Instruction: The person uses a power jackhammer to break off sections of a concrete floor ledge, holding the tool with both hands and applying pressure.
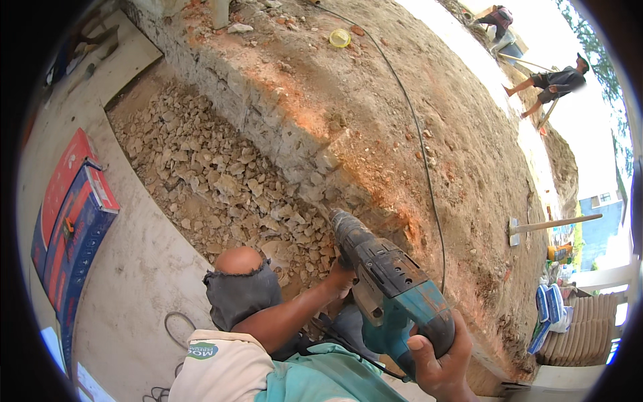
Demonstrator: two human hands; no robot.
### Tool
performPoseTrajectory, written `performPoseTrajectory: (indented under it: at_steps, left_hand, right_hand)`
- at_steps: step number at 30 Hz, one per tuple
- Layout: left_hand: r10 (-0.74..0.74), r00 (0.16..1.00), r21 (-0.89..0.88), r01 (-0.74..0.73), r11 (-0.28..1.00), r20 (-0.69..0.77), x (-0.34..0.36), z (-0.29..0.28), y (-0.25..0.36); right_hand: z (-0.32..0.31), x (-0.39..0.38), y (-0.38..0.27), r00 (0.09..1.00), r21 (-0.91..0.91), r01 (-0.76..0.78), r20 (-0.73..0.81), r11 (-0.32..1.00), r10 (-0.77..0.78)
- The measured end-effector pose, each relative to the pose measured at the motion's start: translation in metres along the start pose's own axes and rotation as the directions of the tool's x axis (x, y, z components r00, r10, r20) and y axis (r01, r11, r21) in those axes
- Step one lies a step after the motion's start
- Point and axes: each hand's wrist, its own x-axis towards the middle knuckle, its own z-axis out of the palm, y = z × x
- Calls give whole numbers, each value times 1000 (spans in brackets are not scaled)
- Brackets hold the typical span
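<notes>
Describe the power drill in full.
The power drill has a teal body, a dark, scuffed, dusty upper housing with slots, and a rounded dark rear end; it looks like plastic. It slants up and left in the picture, its bit toward the broken ledge; contact there is unclear. The left hand grips near its front, the right hand its rear.

Red-and-blue packaging (84, 234) lies at far left. A yellow-rimmed disc (340, 38) sits top centre, a dark-clothed person (566, 82) upper right, blue-and-white bags (554, 303) lower right.
</notes>
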Motion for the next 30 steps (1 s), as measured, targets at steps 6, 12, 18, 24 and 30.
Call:
performPoseTrajectory:
  at_steps: [6, 12, 18, 24, 30]
  left_hand:
    - [-69, 997, -176, 72, 982, 20, 9, -5, 1]
    - [-27, 997, -169, 40, 985, 77, 38, -23, -10]
    - [10, 985, -147, 16, 989, 175, 31, -49, -10]
    - [49, 995, -28, -47, 999, 83, 45, -77, -36]
    - [263, 936, 494, -118, 862, -234, 51, -129, -77]
  right_hand:
    - [4, 36, -20, 994, -77, -91, 53, 993, 95]
    - [13, 61, -20, 997, -176, -24, 75, 984, 37]
    - [28, 42, 1, 994, -213, 38, 112, 976, -14]
    - [32, 35, 24, 997, -97, -57, 40, 994, 61]
    - [40, -20, 75, 990, 190, -122, -53, 974, 134]
